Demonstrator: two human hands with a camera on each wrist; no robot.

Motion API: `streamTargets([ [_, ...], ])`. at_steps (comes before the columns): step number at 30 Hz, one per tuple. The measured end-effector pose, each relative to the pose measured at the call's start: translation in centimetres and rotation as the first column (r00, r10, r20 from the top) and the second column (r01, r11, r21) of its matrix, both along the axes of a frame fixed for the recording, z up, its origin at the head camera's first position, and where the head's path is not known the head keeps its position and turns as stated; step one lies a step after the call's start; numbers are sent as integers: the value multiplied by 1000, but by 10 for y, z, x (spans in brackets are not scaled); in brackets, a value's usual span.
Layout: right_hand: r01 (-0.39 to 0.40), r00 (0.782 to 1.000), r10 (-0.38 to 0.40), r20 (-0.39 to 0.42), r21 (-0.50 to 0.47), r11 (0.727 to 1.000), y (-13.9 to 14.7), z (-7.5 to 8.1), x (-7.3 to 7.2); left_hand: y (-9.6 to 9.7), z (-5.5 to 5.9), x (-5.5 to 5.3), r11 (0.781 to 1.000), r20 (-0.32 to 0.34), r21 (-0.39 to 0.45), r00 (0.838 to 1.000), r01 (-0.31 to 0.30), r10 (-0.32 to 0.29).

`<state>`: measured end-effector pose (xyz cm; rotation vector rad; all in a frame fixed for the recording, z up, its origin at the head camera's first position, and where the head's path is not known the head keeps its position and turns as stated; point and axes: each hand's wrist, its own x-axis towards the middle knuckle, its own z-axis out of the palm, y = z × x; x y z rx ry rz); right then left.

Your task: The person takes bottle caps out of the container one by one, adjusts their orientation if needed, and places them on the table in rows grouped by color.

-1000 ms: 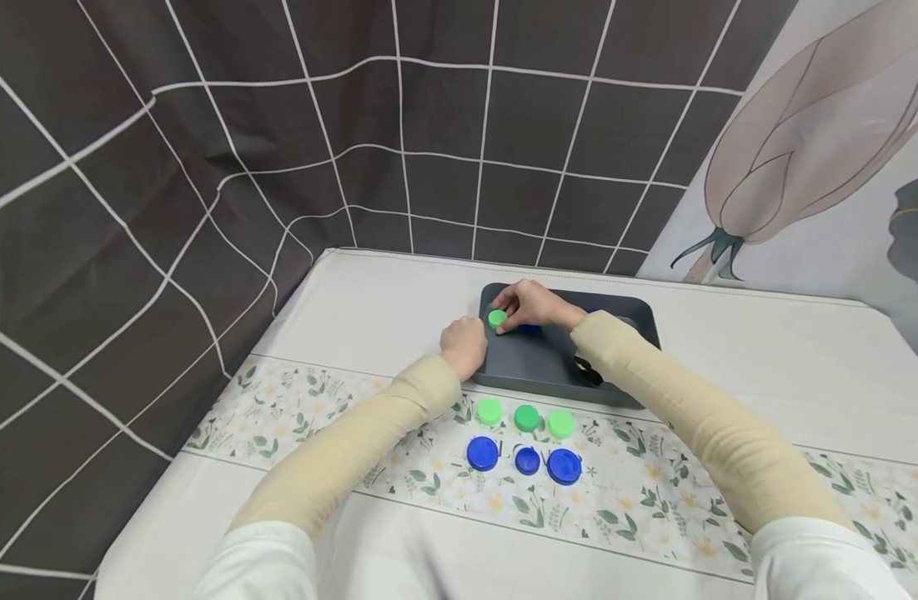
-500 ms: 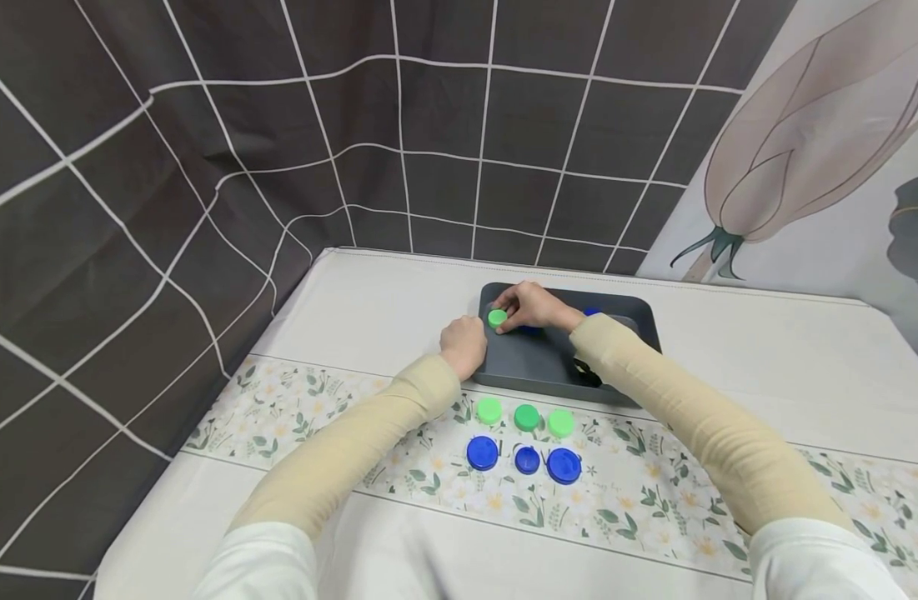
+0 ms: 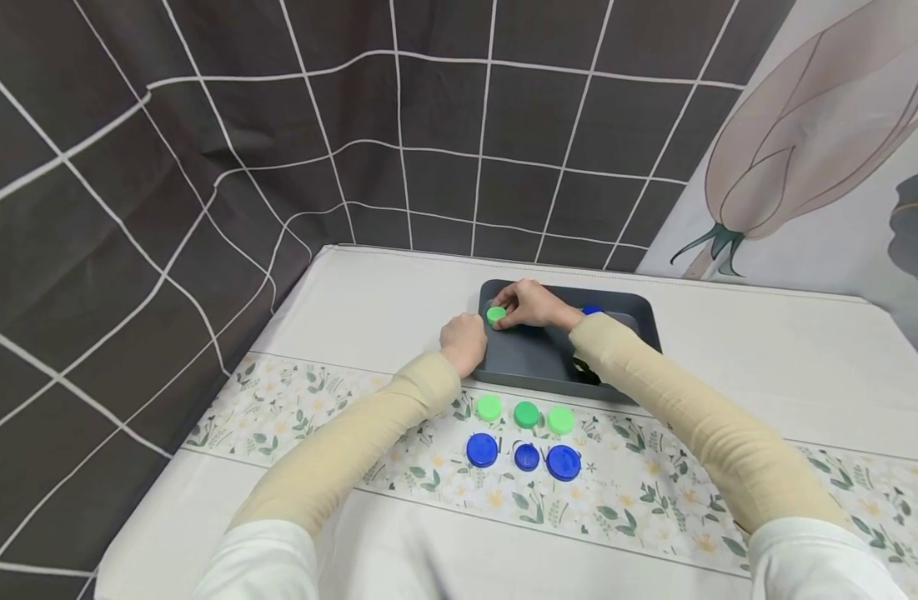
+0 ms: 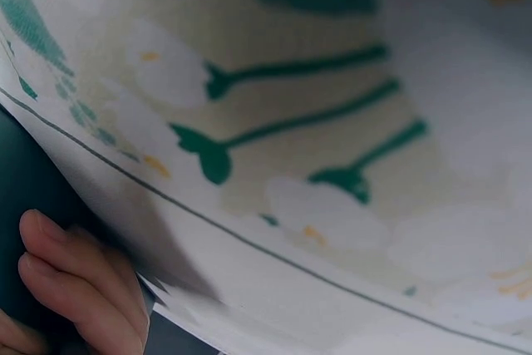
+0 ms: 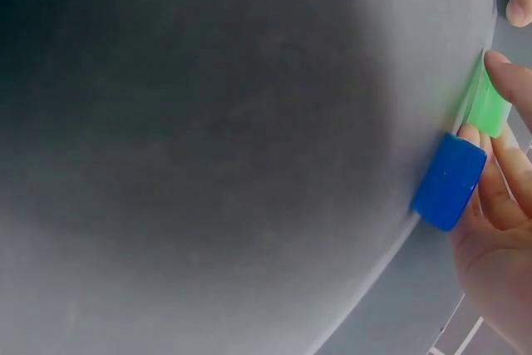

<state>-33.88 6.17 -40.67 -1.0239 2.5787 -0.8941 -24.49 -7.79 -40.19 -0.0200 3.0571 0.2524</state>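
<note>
My right hand [image 3: 529, 303] is inside the dark grey tray [image 3: 529, 358], pinching a light green bottle cap [image 3: 496, 315] near the far left corner. In the right wrist view, the green cap [image 5: 486, 106] lies between thumb and fingers, against the tray floor. A blue cap [image 5: 450, 182] sits right beside those fingers; from the head view the hand mostly hides it. My left hand [image 3: 464, 343] grips the tray's left rim. The left wrist view shows curled fingers [image 4: 79, 280] against the dark wall; the right wrist view shows a fingertip over the inside edge.
Outside the tray's near side lie two light green caps [image 3: 489, 407] and a darker green one [image 3: 527, 414]. Blue caps [image 3: 482, 450] form a row in front of them. Another blue cap [image 3: 592, 309] shows at the tray's back. A dark gridded curtain [image 3: 428, 167] hangs behind the table.
Both hands stay practically in place, the right one still pinching the green cap at the tray's left. The head view has shifted very slightly.
</note>
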Motion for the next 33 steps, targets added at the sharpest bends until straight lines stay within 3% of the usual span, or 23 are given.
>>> streamTargets([
  [23,56,997,-59,-57,-46,997,-1,5,9,0,-5,-1,1000,-12,10,1000,10,-10],
  [33,96,995,-99,-33,-75,993,9,20,17,0,1,1,1000,0,4,1000,21,-21],
])
